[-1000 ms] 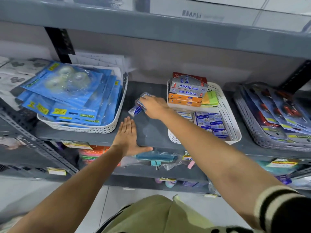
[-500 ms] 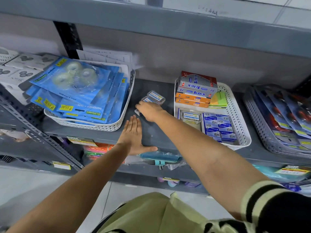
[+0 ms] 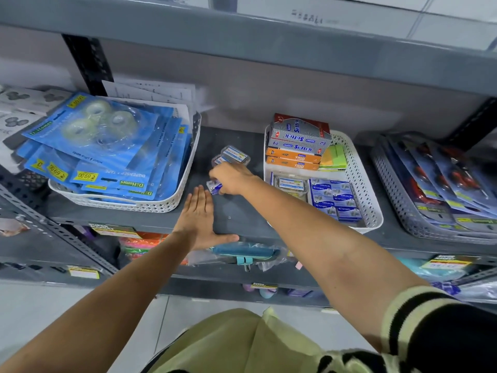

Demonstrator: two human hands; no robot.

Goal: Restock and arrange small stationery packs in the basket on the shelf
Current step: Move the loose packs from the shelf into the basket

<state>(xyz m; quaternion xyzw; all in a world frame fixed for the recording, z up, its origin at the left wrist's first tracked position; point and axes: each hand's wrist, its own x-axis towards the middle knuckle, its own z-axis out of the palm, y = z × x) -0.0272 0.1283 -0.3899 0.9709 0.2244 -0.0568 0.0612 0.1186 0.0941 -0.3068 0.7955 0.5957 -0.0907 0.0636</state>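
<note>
Illumination is even, cool and diffuse, arriving from above; no lamp is visible. The upper shelf [image 3: 242,36] casts a soft shadow band over the back wall and the rear of the shelf [image 3: 234,211] below. The lower tiers are dim. Specular glare appears on the clear blisters of the tape packs [image 3: 99,122] and on the wrapped packs in the rightmost basket [image 3: 398,200]. Wide-angle distortion bends the shelf edges into curves toward the frame borders. The upper corners are soft and smeared. Print on the small packs is partly legible; the price labels on the lower tiers are blurred.
</note>
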